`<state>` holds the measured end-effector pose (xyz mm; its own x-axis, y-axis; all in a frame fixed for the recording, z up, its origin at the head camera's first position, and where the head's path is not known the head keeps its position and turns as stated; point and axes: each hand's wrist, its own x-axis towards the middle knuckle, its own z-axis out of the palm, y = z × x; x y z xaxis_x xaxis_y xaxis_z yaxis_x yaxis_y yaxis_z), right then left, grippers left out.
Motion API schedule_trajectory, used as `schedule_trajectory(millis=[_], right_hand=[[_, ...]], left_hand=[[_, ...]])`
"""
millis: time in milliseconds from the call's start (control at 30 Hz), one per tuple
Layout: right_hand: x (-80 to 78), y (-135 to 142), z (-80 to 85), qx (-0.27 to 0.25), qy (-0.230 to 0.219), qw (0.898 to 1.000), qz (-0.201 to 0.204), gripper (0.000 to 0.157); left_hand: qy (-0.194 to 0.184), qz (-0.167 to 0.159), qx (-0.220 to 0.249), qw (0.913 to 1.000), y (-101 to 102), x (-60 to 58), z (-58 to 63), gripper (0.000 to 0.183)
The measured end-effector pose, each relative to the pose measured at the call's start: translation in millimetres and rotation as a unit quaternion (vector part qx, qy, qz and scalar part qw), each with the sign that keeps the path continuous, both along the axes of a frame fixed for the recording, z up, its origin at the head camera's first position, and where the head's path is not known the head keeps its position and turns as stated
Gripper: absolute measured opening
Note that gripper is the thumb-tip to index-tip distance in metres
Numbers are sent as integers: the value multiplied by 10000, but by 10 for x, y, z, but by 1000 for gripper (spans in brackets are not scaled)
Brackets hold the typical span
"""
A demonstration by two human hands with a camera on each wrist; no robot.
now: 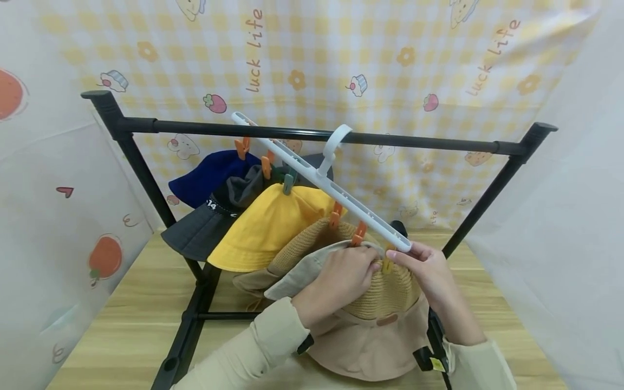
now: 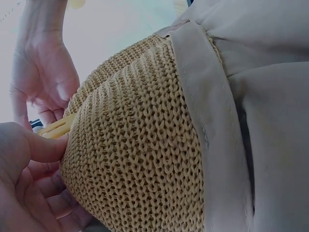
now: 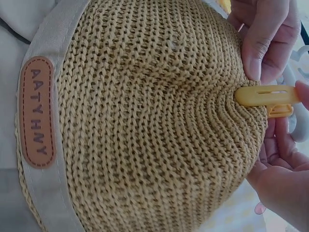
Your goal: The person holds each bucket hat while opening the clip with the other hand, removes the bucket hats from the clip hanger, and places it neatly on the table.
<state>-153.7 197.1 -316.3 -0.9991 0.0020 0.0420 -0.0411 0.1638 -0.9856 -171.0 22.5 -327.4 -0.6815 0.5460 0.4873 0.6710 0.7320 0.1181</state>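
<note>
A white hanger point(image 1: 341, 195) slants across the rack's top bar, hooked over it. From its near end a yellow clothespin point(image 3: 263, 95) bites the crown of a tan knit bucket hat point(image 3: 145, 111) with a beige brim. My left hand point(image 1: 343, 276) pinches the hat's crown beside that clothespin, its thumb pressed on the knit in the left wrist view. My right hand point(image 1: 431, 273) is at the hanger's near end, thumb on the clothespin's tail; some of its fingers are hidden behind the hat. Orange clothespins point(image 1: 359, 233) hold other hats.
A black rack point(image 1: 224, 129) stands on a wood-grain surface point(image 1: 112, 325). Farther along the hanger hang a yellow hat point(image 1: 273, 227), a dark grey hat point(image 1: 195, 233) and a blue hat point(image 1: 209, 176). A patterned cloth point(image 1: 312, 54) covers the back.
</note>
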Motion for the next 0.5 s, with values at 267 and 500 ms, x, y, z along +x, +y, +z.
schedule_trajectory(millis=[267, 500], right_hand=[[-6, -71, -52, -174, 208, 9989, -391, 10], [-23, -127, -77, 57, 267, 9978, -609, 16]], left_hand=[[84, -24, -17, 10000, -39, 20, 5, 10], [17, -27, 16, 10000, -71, 32, 24, 11]])
